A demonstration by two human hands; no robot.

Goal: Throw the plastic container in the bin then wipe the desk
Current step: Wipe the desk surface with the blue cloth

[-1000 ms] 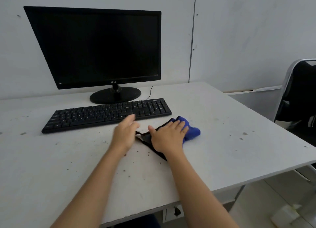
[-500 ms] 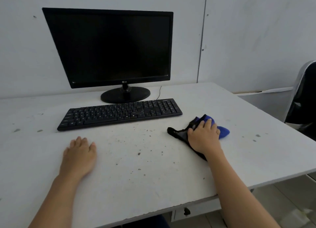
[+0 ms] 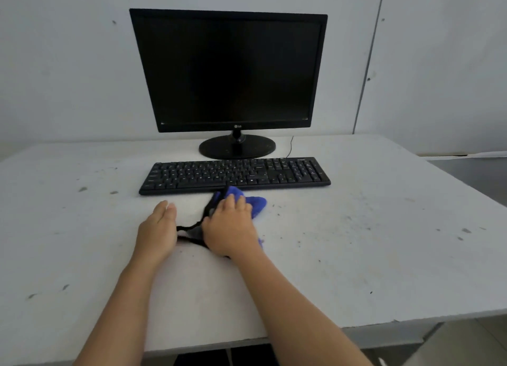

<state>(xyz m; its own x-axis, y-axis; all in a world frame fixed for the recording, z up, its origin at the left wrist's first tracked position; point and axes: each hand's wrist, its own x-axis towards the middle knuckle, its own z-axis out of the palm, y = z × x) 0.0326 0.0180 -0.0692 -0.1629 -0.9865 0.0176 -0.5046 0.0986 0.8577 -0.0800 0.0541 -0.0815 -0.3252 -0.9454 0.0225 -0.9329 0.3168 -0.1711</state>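
Observation:
A blue cloth with black trim lies on the white desk, just in front of the keyboard. My right hand presses flat on top of the cloth and covers most of it. My left hand rests on its edge on the desk right beside the cloth's black trim, fingers together, holding nothing. Dark specks and smudges dot the desk surface on both sides. No plastic container and no bin are in view.
A black keyboard sits just beyond the hands, with a black monitor on its round stand behind it against the wall. The desk's front edge runs near the bottom; its right edge slopes away at the right.
My right hand has slid the cloth leftward toward the desk's middle, close to the keyboard. My left hand moved from lying flat at the left to standing beside the cloth.

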